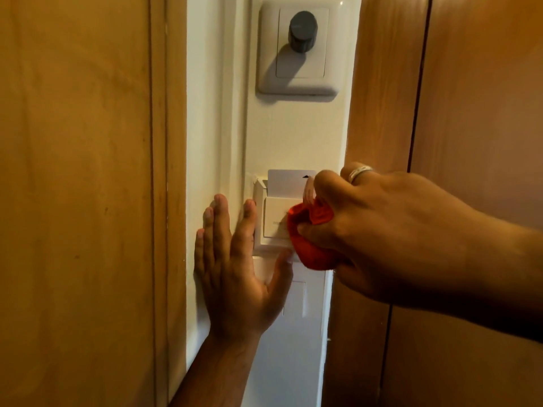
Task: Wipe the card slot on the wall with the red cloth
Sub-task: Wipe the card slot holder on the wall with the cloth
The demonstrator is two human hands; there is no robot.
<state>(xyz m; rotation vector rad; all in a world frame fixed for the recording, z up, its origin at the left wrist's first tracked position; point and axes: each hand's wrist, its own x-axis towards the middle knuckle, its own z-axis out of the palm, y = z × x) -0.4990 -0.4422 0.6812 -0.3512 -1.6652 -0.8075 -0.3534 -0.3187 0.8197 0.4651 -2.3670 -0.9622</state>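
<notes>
The white card slot (pixel 271 221) is mounted on the narrow white wall strip, with a white key card (pixel 286 182) standing in its top. My right hand (pixel 382 230) is bunched around the red cloth (pixel 308 245) and presses it against the slot's right front and lower edge. My left hand (pixel 235 268) lies flat on the wall, fingers spread, just left of and below the slot, its thumb under the slot's bottom edge. The slot's right side is hidden by the cloth and my right hand.
A white dimmer plate with a grey round knob (pixel 302 30) sits higher on the same wall strip. A white switch plate (pixel 296 298) is directly below the slot. Brown wooden panels (pixel 82 201) flank the strip on both sides.
</notes>
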